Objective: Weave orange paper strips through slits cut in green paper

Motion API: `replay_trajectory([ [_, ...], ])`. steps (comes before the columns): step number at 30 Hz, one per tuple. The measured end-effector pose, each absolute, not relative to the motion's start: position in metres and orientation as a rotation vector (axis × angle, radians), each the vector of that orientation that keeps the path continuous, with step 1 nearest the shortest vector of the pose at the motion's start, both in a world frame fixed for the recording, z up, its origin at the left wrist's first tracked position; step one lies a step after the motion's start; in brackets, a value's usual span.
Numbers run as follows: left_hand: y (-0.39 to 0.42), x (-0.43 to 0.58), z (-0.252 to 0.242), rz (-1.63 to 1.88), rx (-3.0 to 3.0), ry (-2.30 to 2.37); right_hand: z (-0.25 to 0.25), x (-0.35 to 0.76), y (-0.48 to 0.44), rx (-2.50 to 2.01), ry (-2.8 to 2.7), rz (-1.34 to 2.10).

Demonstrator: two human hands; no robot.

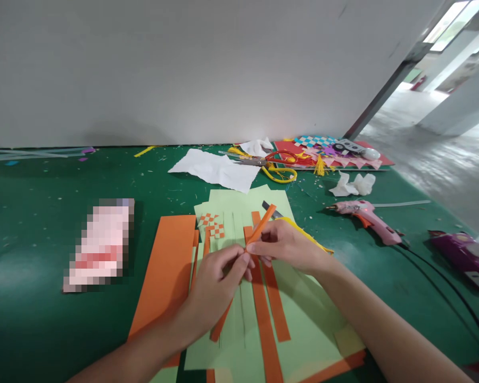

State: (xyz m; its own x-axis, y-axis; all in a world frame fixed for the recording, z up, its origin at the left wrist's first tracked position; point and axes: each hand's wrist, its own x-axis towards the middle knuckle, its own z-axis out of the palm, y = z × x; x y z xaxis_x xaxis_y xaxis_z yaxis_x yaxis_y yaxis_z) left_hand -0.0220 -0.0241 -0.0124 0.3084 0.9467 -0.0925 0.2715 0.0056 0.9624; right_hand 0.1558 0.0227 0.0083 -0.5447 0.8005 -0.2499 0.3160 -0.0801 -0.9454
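Head view: my right hand [287,244] pinches the orange strip [264,219] between thumb and forefinger, closed tight on it. My left hand [217,282] nips the same strip just below, also closed. It rises tilted over the slit green sheet [231,205], beside the woven patch [213,226]. I'd hold it flat, untwisted, square to the slits. The orange sheet [167,266] lies left, the glue gun [367,215] right.

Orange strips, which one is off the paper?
The short strip pinched between the left hand and right hand, tilted up above the green paper. The other strips lie flat.
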Motion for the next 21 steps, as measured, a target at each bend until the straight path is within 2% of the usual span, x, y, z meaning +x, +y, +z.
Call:
replay_trajectory([
  [21,-0.024,-0.0225,-0.0093,0.744,1.491,1.152,0.0029,0.1518,0.0231,-1.096,-1.812,1.707],
])
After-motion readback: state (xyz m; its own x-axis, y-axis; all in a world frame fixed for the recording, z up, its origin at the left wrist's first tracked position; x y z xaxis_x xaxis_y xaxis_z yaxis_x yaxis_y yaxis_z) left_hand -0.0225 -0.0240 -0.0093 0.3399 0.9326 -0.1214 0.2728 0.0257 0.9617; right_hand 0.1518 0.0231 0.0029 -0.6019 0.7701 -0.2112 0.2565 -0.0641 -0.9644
